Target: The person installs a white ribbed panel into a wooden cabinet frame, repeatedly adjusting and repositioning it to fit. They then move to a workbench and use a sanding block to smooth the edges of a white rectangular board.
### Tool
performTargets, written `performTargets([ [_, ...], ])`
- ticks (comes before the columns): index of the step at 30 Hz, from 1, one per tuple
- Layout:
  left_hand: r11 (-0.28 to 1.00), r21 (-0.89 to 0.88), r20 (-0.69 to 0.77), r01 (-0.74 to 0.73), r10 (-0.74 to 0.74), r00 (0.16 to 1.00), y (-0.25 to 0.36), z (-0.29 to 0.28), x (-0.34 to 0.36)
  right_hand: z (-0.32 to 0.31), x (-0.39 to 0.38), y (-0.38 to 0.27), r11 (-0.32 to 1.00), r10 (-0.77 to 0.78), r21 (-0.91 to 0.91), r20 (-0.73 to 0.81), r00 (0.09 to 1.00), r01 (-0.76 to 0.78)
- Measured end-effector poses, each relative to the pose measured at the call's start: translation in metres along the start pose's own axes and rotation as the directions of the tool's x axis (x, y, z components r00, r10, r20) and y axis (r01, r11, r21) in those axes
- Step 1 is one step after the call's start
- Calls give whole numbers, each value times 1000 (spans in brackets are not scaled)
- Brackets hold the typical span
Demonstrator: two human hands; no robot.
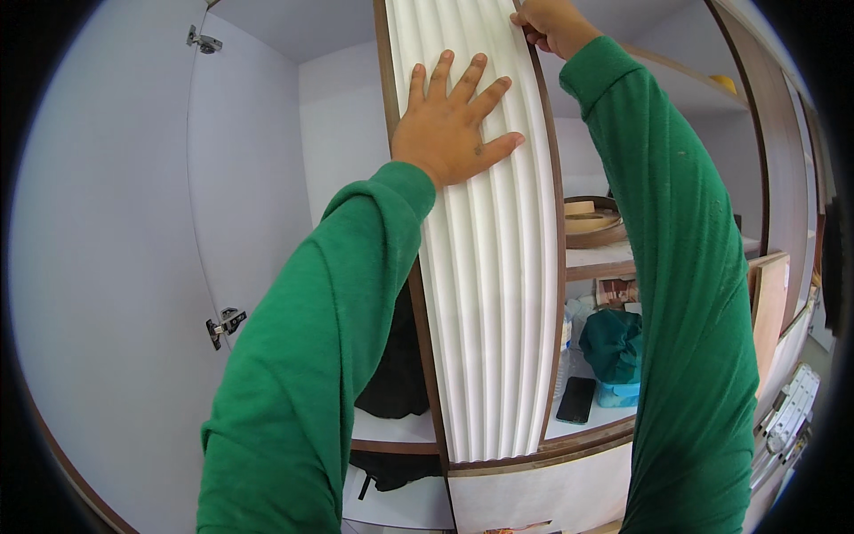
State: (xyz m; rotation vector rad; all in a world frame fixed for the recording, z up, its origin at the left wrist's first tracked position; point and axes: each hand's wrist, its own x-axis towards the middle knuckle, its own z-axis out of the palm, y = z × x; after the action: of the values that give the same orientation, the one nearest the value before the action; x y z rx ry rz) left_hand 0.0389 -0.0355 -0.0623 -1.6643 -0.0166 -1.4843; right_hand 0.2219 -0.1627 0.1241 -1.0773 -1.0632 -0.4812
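My left hand (449,133) lies flat, fingers spread, on a tall white fluted panel (485,329). The panel stands upright between two narrow brown wooden edges of a cabinet. Up at the panel's right edge, my right hand (560,28) is closed, with its fingertips pinched against the brown edge strip (553,169). Whatever those fingers may hold is hidden. Both arms reach upward in green sleeves, and the right one covers part of the shelves behind it.
A white cabinet door (116,222) with metal hinges (226,327) swings out on the left. To the right, shelves hold rolls of edging tape (592,222), a dark phone (576,400) and a teal cloth bundle (612,345). Wooden boards (770,311) lean farther right, near a folded metal ladder (790,414).
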Motion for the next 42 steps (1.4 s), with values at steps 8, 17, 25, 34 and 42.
performTargets([
  [8, 999, -38, 3, 3, -3, 1000, 3, -7, 1, -6, -36, -13, 988, 34, -146, -63, 997, -43],
  [17, 999, -49, 43, 11, -9, 999, 5, -12, 1, -11, -90, 3, 964, -82, -255, -6, 997, 78],
  [25, 999, -41, 88, 25, -22, 996, 7, -18, 4, -16, -143, 34, 868, -226, -458, -21, 974, 192],
  [34, 1000, -6, 113, 15, -14, 994, 8, -18, 5, -27, -227, 49, 917, -111, -387, -17, 994, 96],
  [42, 1000, 11, 121, 5, -6, 993, 7, -17, 3, -37, -304, 84, 943, -36, -331, 21, 999, 41],
])
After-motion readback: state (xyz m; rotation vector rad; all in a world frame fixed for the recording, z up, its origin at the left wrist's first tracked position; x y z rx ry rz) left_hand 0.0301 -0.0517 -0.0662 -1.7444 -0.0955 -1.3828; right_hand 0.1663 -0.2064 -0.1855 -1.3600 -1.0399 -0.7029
